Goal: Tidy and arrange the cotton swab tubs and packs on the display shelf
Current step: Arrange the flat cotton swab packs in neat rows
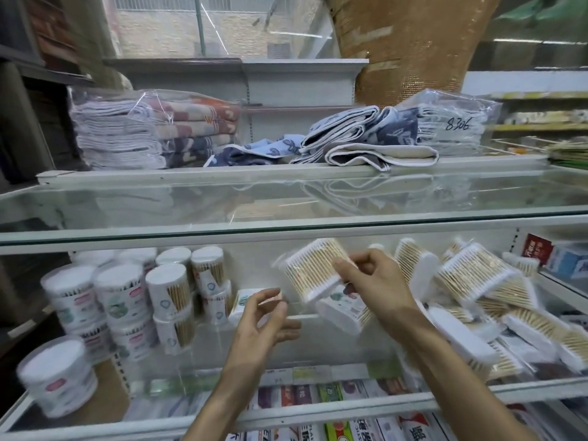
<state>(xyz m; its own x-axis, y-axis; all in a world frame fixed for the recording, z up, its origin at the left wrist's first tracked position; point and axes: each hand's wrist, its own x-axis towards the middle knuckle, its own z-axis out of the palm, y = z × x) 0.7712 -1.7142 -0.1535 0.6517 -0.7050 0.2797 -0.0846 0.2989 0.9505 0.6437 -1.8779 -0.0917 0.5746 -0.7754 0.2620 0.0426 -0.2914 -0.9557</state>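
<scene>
My right hand [370,275] holds a clear pack of wooden cotton swabs [310,268] above the middle of the glass shelf [286,354]. Below and left of it, my left hand [267,319] hovers with fingers apart and holds nothing. Round white swab tubs [124,300] stand stacked in rows on the shelf's left side. A larger round tub [59,374] sits at the front left corner. A loose heap of swab packs [471,300] lies tumbled on the right. A small white box [245,300] lies behind my left hand.
A glass shelf [286,214] runs just above the swabs, with folded towels [152,132] and cloths [366,138] on the level above. Boxed goods [350,421] fill the shelf below. A red and blue box [553,256] stands at the far right.
</scene>
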